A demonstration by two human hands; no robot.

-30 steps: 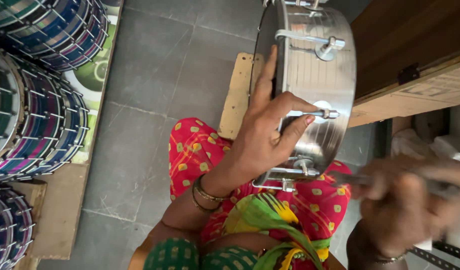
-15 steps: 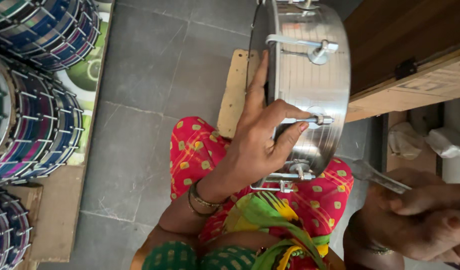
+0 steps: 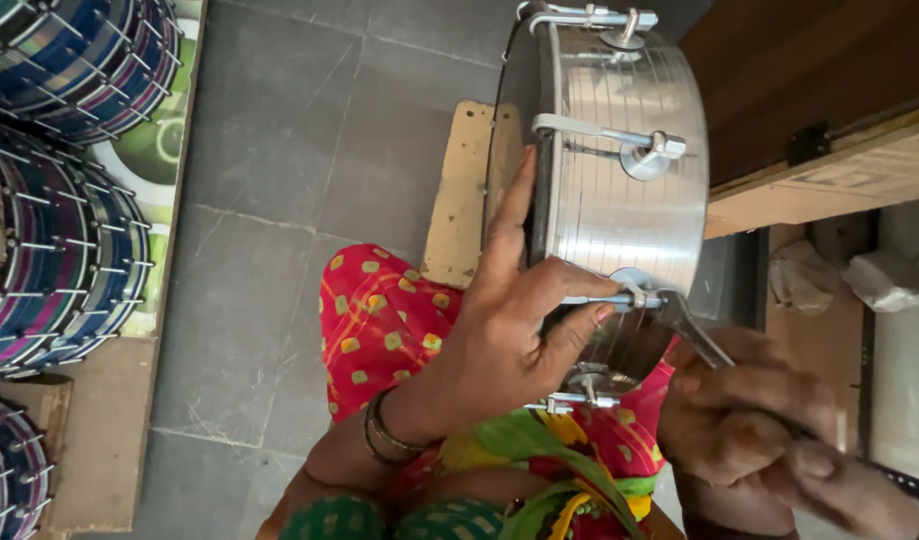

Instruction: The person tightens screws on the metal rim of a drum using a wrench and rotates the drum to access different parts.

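Note:
A shiny metal drum shell [image 3: 619, 170] with tension rods and lugs stands on edge across my lap. My left hand [image 3: 509, 330] grips its rim, fingers spread on the drumhead side, thumb hooked over a tension rod [image 3: 619, 298]. My right hand [image 3: 769, 440], blurred at the lower right, is closed on a metal wrench [image 3: 704, 335] whose head sits at that rod's lug. Bangles circle my left wrist. Red patterned cloth [image 3: 379, 320] covers my knees.
Stacks of blue and purple striped drums [image 3: 69, 180] lie at the left on wooden boards. A small wooden plank [image 3: 459, 200] rests on the grey tiled floor [image 3: 279, 180] behind the drum. A wooden box or bench [image 3: 819, 110] stands at the right.
My right hand has come up and brought the wrench head onto the lug by my left thumb. The drum sits a little closer and lower in view. My left hand keeps its grip.

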